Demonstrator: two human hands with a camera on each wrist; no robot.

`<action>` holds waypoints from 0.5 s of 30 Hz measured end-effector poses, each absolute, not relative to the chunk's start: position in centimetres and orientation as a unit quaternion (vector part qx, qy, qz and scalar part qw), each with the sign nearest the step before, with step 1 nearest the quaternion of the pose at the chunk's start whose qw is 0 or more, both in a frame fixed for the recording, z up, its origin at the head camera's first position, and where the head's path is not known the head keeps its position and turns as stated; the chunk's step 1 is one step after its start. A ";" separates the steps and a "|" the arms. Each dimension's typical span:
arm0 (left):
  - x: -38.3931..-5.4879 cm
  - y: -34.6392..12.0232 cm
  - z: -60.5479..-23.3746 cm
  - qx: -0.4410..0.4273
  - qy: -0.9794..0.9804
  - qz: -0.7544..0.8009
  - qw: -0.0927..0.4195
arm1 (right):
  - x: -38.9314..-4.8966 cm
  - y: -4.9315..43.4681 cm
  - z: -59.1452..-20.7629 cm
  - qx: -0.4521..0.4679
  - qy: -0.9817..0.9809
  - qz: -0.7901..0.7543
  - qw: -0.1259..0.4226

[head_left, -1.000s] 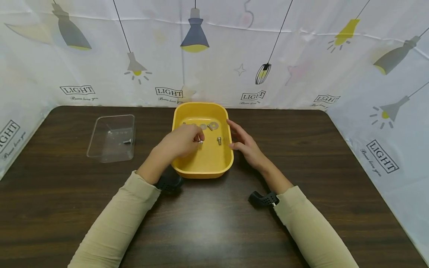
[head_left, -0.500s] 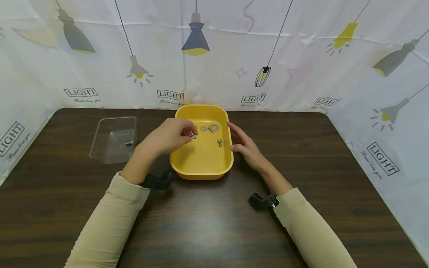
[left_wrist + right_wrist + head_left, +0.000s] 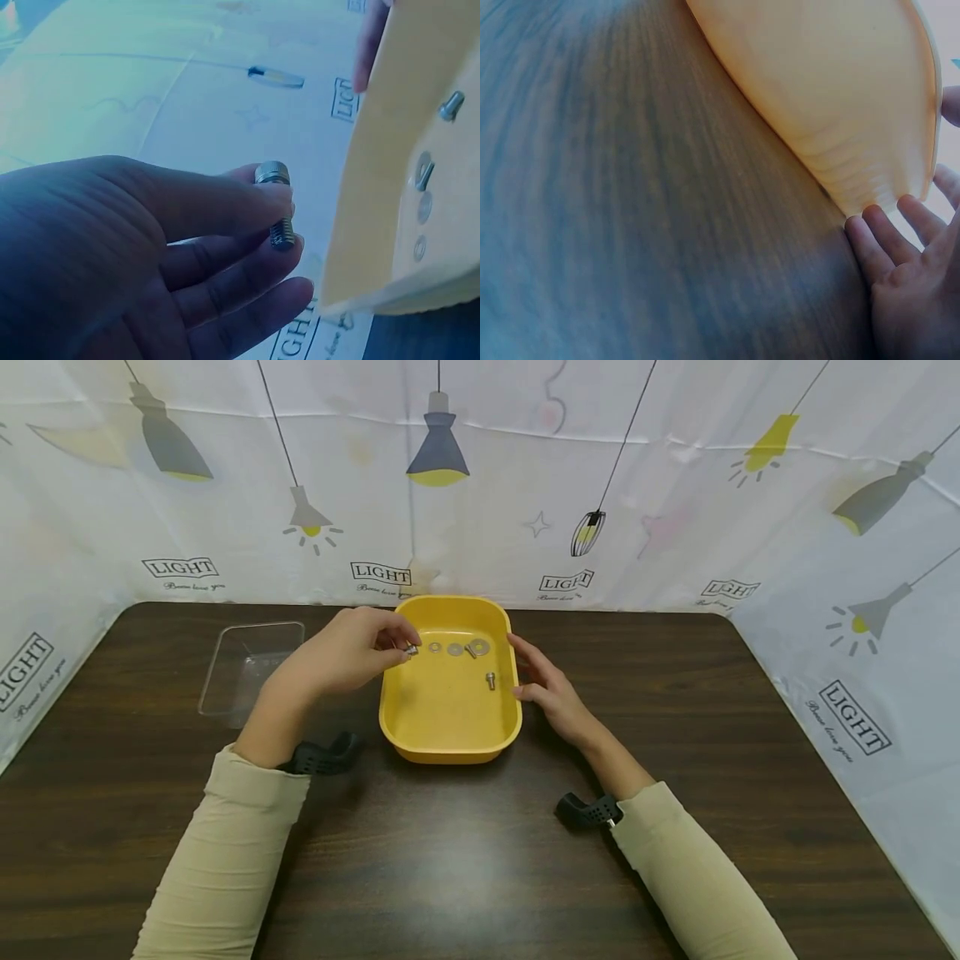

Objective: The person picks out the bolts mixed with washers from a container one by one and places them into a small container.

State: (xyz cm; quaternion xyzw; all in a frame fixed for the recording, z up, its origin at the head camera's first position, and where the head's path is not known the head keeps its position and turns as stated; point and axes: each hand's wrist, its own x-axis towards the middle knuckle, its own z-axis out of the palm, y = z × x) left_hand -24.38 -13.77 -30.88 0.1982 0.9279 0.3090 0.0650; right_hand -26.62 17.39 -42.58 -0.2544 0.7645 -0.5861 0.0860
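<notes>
My left hand [image 3: 333, 652] pinches a metal socket-head bolt [image 3: 279, 232] between thumb and fingertips, above the left rim of a yellow tray [image 3: 450, 727]. The bolt's knurled head points up in the left wrist view, its threaded end down. My right hand [image 3: 551, 693] rests its fingertips against the outer right wall of the tray, fingers fairly straight. Inside the tray lie another bolt [image 3: 491, 681], a smaller screw [image 3: 471, 651] overlapping a large washer [image 3: 481, 646], a mid-sized washer [image 3: 455, 649] and a small washer [image 3: 435, 647].
A clear plastic box [image 3: 217, 672] stands left of the tray, its right part hidden behind my left hand and forearm. Both sit on a dark wooden table [image 3: 465, 860]. A white lamp-print curtain [image 3: 495, 485] rises along the table's back edge.
My left hand has lifted the bolt from inside the tray and moved left toward the clear box, uncovering the small washer. The right hand has stayed at the tray wall.
</notes>
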 end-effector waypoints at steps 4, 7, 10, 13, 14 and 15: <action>-24.3 -14.8 -30.6 0.197 0.927 0.314 0.053 | -26.6 17.3 -42.7 -0.254 0.763 -0.588 0.087; -24.1 -15.6 -30.3 0.188 0.929 0.315 0.055 | -26.6 17.3 -42.7 -0.255 0.764 -0.586 0.087; -23.8 -16.4 -30.0 0.176 0.933 0.309 0.054 | -26.6 17.3 -42.7 -0.256 0.766 -0.584 0.085; -23.5 -17.1 -29.7 0.166 0.937 0.304 0.050 | -26.6 17.3 -42.6 -0.253 0.768 -0.582 0.084; -23.4 -17.4 -29.6 0.165 0.937 0.304 0.047 | -26.6 17.4 -42.6 -0.253 0.768 -0.582 0.084; -23.4 -17.6 -29.6 0.162 0.938 0.304 0.046 | -26.6 17.4 -42.6 -0.253 0.767 -0.583 0.084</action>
